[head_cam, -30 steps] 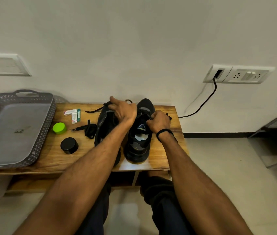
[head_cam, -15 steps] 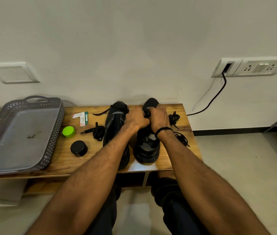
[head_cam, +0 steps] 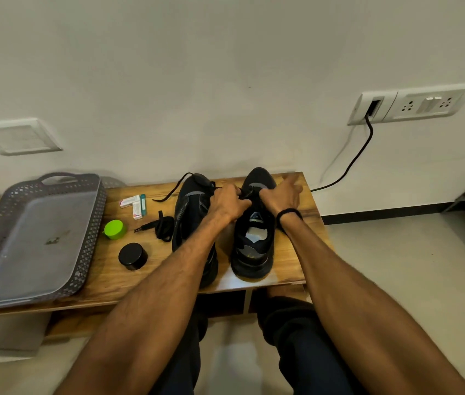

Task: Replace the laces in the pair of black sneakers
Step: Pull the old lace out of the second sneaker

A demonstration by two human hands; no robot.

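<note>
Two black sneakers stand side by side on a low wooden bench (head_cam: 296, 269), toes toward the wall. My left hand (head_cam: 227, 202) and my right hand (head_cam: 281, 195) meet over the lacing area of the right sneaker (head_cam: 254, 246), fingers pinched on its black lace near the toe end. My left forearm crosses the left sneaker (head_cam: 190, 212), from whose toe a loose lace end (head_cam: 168, 193) trails left. A bundled black lace (head_cam: 160, 228) lies on the bench beside the left sneaker.
A grey perforated tray (head_cam: 89, 232) sits at the bench's left. Between it and the shoes lie a green cap (head_cam: 114, 229), a black round lid (head_cam: 133, 255) and small white boxes (head_cam: 135, 203). A black cable (head_cam: 350, 163) runs from a wall socket down behind the bench.
My right hand has shifted toward the toe and outer side of the right sneaker. The lace pile seen at the bench's right half a second ago is hidden now. The camera view moved slightly.
</note>
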